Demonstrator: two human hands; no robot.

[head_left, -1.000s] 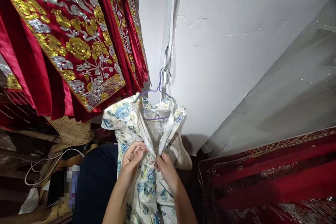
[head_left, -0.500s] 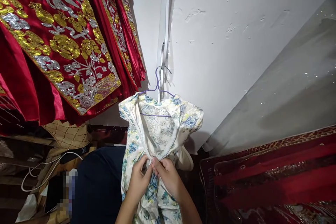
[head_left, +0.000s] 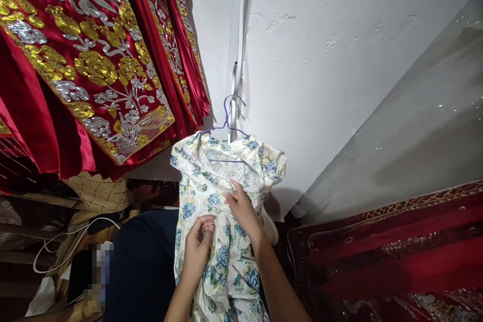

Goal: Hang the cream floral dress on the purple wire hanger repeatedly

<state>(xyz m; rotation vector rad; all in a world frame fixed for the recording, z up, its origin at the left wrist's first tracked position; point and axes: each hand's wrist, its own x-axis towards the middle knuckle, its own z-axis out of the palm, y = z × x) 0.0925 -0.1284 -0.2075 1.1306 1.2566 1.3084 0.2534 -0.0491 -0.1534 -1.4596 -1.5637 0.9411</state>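
Note:
A white dress with blue and yellow flowers point(head_left: 213, 201) hangs from a purple wire hanger point(head_left: 226, 118), its front panels crossed over at the chest. At the waist, my left hand point(head_left: 199, 241) rests loosely curled against the cloth, thumb and fingers apart, with no fabric pinched. My right hand point(head_left: 243, 211) lies higher, by the neckline on the right panel, fingers stretched out and thumb apart. Both hands are open. The hanger's lower bar shows through the neck opening.
Red garments with gold and silver embroidery point(head_left: 98, 68) hang at the upper left. A metal upright point(head_left: 238, 25) runs down the white wall behind the hanger. At lower left are a white cable point(head_left: 37, 259) and a dark device point(head_left: 80, 275). Red packed cloth point(head_left: 392, 261) fills the lower right.
Both hands have let go of the neckline edge they pinched together. The right moved up to the chest, the left slightly aside. The deep V opening now lies crossed over, smaller.

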